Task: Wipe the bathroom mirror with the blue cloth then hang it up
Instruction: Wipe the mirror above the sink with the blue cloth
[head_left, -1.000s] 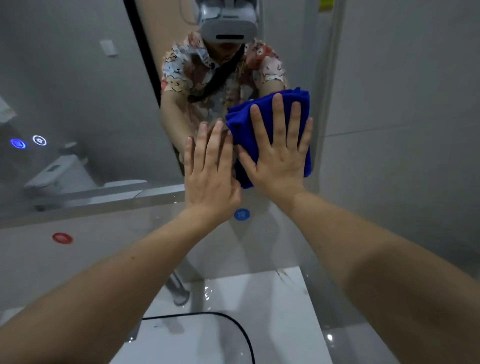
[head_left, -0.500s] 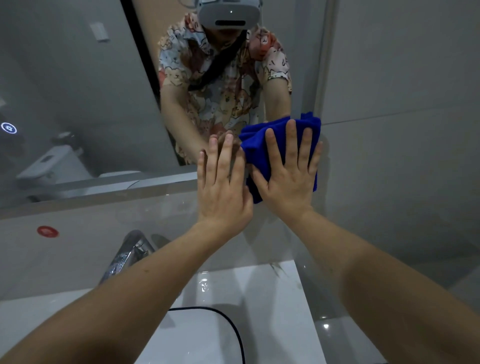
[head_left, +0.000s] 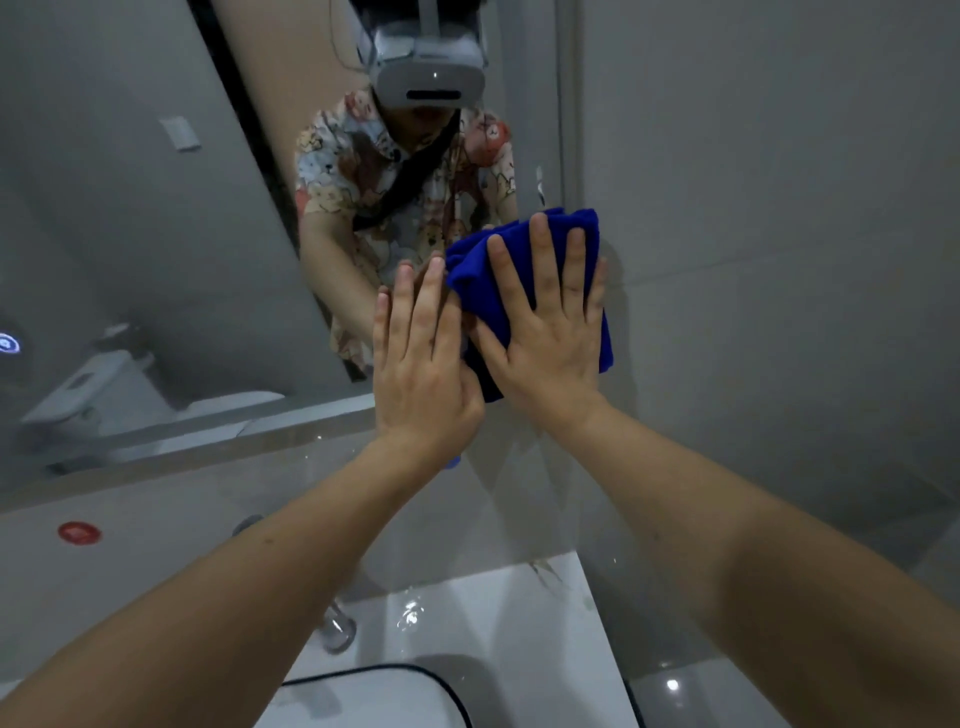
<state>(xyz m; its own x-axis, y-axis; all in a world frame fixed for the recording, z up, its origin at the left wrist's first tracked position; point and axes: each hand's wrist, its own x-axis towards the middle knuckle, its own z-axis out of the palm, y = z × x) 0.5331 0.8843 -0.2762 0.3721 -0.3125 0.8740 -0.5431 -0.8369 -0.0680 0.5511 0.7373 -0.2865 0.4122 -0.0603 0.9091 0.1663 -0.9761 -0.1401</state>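
Note:
The folded blue cloth (head_left: 470, 270) lies flat against the bathroom mirror (head_left: 156, 234), close to the mirror's right edge. My right hand (head_left: 550, 332) presses it to the glass with straight, spread fingers. My left hand (head_left: 421, 364) lies flat on the mirror just left of the cloth, fingers straight, its fingertips at the cloth's left edge. Much of the cloth is hidden under my right hand. The mirror reflects a person in a patterned shirt with a headset.
A grey tiled wall (head_left: 779, 208) meets the mirror on the right. Below are a white counter (head_left: 519, 623), a black-rimmed basin (head_left: 395, 696) and a chrome tap (head_left: 337, 629). A red sticker (head_left: 79, 532) sits low left on the mirror; a toilet shows in the reflection.
Both hands and the cloth stay pressed to the mirror near its right edge. They sat lower in view half a second ago than one second ago, and the view has shifted slightly since.

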